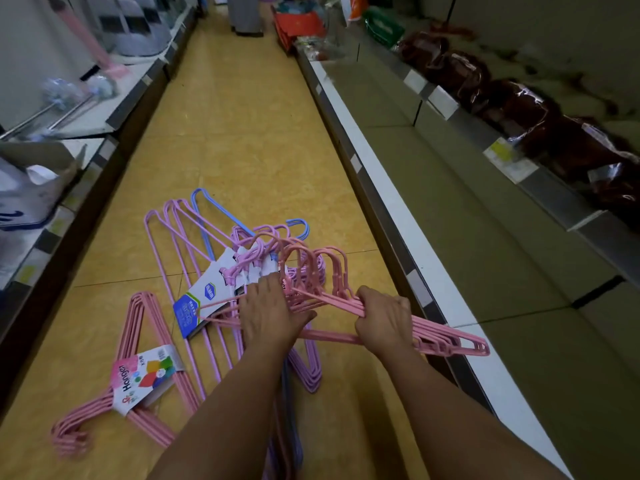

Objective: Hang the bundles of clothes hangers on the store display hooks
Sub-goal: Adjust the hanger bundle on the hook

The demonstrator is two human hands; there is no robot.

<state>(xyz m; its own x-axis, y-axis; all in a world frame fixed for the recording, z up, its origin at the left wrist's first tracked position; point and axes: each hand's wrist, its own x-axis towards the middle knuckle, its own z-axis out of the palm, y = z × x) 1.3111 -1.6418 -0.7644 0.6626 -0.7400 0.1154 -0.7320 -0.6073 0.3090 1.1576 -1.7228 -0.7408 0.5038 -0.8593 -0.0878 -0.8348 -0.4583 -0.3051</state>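
Observation:
Both my hands hold a bundle of pink plastic hangers (446,337) above the yellow aisle floor, its hooks pointing away from me. My right hand (384,320) grips the bundle's shoulder bars. My left hand (268,311) grips the same bundle near its neck, fingers curled down over the bars. Under them lies a heap of lilac hanger bundles (176,244) with blue-and-white labels, plus a blue hanger (207,206). Another pink bundle with a "Hanger" label (138,372) lies on the floor at the lower left. No display hooks are visible.
A low grey shelf unit (433,188) runs along the right, with dark red packaged goods (540,119) on its upper shelf. Shelves with mops and boxes (69,109) line the left. A person (244,15) stands far down the aisle beside red baskets (298,26).

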